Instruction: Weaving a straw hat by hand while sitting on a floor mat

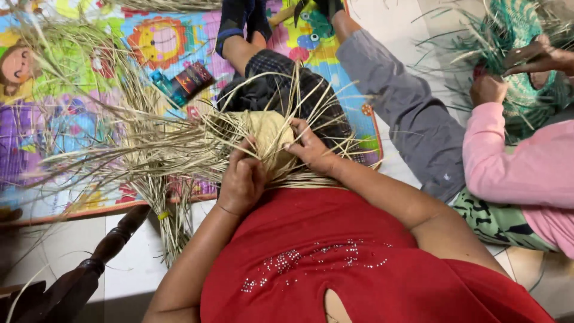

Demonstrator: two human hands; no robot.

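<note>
Basically both hands are working a half-woven straw piece [266, 134], pale tan, rounded, sitting on the person's lap just above the red top [335, 251]. Left hand [242, 176] is curling closed around the lower left edge of the weave, fingers pinching loose strands there. Right hand [308, 146] is pressing on the right side of the woven part, fingers bent and gripping strands, thumb lying on top. Unwoven straw ends [149, 143] are fanning out to the left and up over the legs. A tied bundle of straw [170, 221] is lying on the floor just below the weave, beside a dark carved wooden leg [104, 251]. A colourful play mat [89, 90] is spreading under everything, with a small dark packet [191, 79] lying on it. At right, another person in a pink sleeve [514, 167] is handling a green woven piece [514, 54] with both hands, well apart from the tan weave.
</note>
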